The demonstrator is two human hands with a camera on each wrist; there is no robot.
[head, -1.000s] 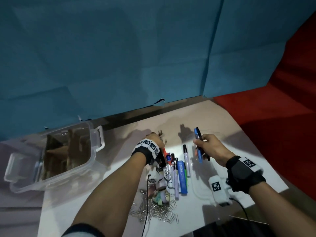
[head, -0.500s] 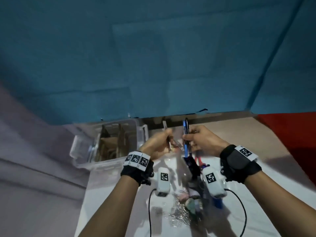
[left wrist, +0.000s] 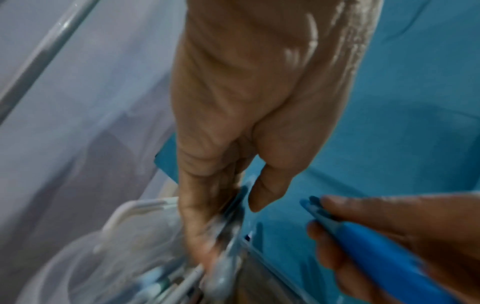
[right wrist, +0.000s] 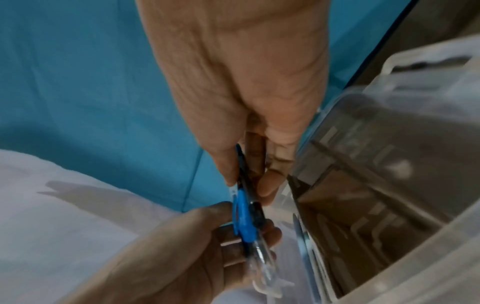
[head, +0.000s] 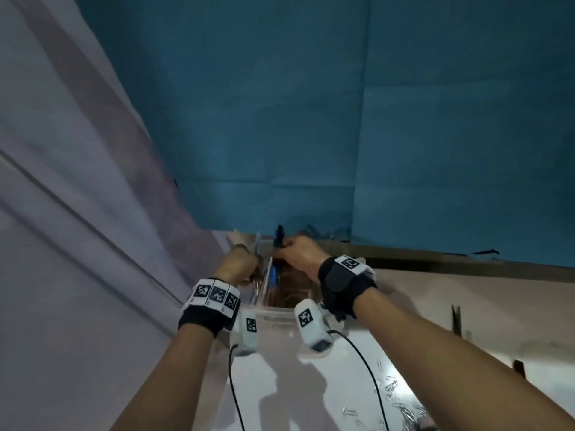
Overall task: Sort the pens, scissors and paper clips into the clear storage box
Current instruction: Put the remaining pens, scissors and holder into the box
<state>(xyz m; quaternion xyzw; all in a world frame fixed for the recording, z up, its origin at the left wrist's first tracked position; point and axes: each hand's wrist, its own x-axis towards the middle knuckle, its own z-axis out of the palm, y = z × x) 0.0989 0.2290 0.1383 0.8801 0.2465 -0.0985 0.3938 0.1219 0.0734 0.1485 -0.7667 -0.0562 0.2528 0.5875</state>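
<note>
Both hands are raised over the clear storage box, which has brown cardboard dividers inside. My right hand pinches a blue pen and a black pen together, upright above the box's far end. In the right wrist view its fingers close on the blue cap. My left hand grips a blurred bundle of pale pens, with their lower ends down inside the box. The two hands almost touch.
Loose paper clips lie on the white table at the lower right. Dark slim items sit near the right edge. A blue backdrop hangs behind the table and pale cloth hangs to the left. Wrist camera cables trail below both arms.
Both hands have lifted pens from the pile and carried them left to the box. The head view swung left with them, so the pile has left the frame.
</note>
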